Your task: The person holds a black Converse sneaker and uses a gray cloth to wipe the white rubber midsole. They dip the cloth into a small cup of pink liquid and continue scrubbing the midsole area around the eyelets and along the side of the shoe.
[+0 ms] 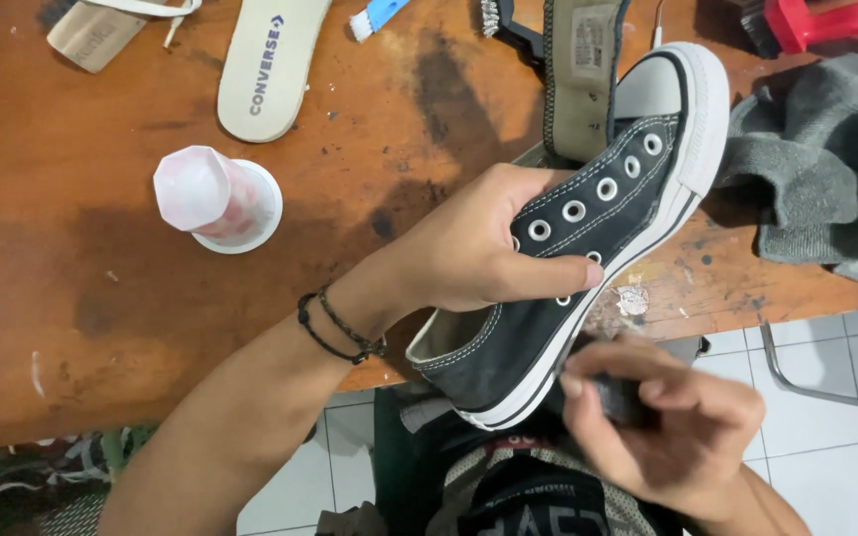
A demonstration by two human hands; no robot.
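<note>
Left hand point(474, 248) holds a black canvas sneaker point(588, 228) tilted over the near edge of the wooden desk point(101, 298). Right hand point(672, 427), below the sneaker, pinches a small dark object against its white sole. Beyond the sneaker: grey cloth point(816, 169), insole point(270, 65), white cup point(218, 199).

The left hand point(469, 248) has bare fingers and two thin black string bands point(340, 333) round the wrist, toward seven o'clock from it. The right hand point(677, 437) wears nothing.

One camera sits on the person's head. It looks straight down, very close, at the wooden table point(151, 298) and tiled floor point(826, 447).
</note>
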